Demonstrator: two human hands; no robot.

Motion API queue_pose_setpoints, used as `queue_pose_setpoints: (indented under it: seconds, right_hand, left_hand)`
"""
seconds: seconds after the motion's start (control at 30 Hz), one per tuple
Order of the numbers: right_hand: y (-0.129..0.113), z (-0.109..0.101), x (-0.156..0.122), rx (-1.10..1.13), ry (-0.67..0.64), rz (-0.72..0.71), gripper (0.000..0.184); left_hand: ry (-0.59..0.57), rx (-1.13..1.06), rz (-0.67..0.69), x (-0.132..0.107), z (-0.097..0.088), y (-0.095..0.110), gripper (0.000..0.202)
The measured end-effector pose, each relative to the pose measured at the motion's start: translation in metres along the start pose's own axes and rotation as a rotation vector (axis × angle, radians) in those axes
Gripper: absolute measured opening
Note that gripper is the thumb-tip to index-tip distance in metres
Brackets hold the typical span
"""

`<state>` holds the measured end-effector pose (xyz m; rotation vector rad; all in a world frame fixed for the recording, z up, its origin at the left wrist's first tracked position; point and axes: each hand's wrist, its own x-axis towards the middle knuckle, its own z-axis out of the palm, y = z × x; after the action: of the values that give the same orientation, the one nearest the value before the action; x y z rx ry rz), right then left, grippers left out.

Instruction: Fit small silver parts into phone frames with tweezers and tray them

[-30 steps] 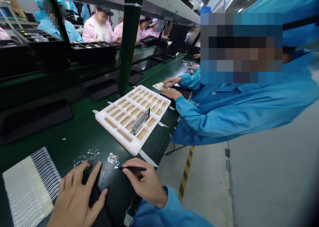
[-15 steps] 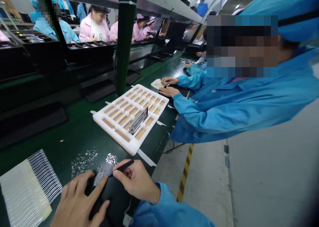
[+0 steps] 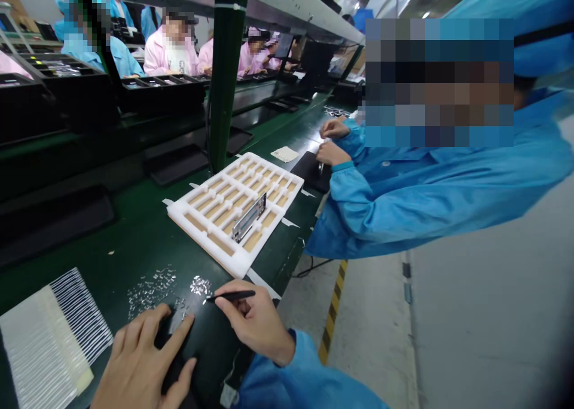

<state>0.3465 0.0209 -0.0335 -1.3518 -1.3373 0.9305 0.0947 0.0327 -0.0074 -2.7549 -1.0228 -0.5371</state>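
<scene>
Right-hand grip: fingers and thumb closed around black tweezers [image 3: 232,296] held by a right hand [image 3: 256,324]; tweezer tips together, any clamped part too small to tell
Left-hand grip: left hand [image 3: 142,362] open, fingers spread, no visible hold, fingertips on a black pad [image 3: 200,352]
Tweezer tips: just above the black pad, beside small silvery metal parts [image 3: 200,285]
Small parts: two loose scatters on a green workbench [image 3: 92,271], one more spread out [image 3: 150,292], a few pieces near the left hand's fingertips
Beside left hand: white-striped sheet of fine strips [image 3: 54,337], flat on the workbench, just left of the hand
Ahead: white foam tray [image 3: 201,238] with a metal frame [image 3: 249,217] lying across its slots
Across bench: co-worker in a blue coat [image 3: 403,205], nearer hand [image 3: 330,153] over another black pad [image 3: 305,171], paper slip [image 3: 284,153] close by
</scene>
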Motion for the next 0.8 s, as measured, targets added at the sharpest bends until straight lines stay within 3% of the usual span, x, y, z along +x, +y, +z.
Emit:
queue_pose_setpoints:
  seconds: [0.2,0.57,0.8]
  right_hand:
    - [0.000,0.004,0.004,0.018,-0.012,-0.087,0.013]
    - [-0.005,-0.002,0.000,0.000,-0.027,-0.084,0.012]
    - [-0.007,0.009,0.001,0.093,-0.068,0.063,0.015]
  left_hand:
    - [-0.004,0.011,-0.006,-0.002,0.003,-0.002,0.047]
    - [-0.003,-0.001,-0.006,-0.002,0.000,0.000,0.044]
    - [-0.015,0.007,-0.031,-0.003,0.003,-0.001,0.049]
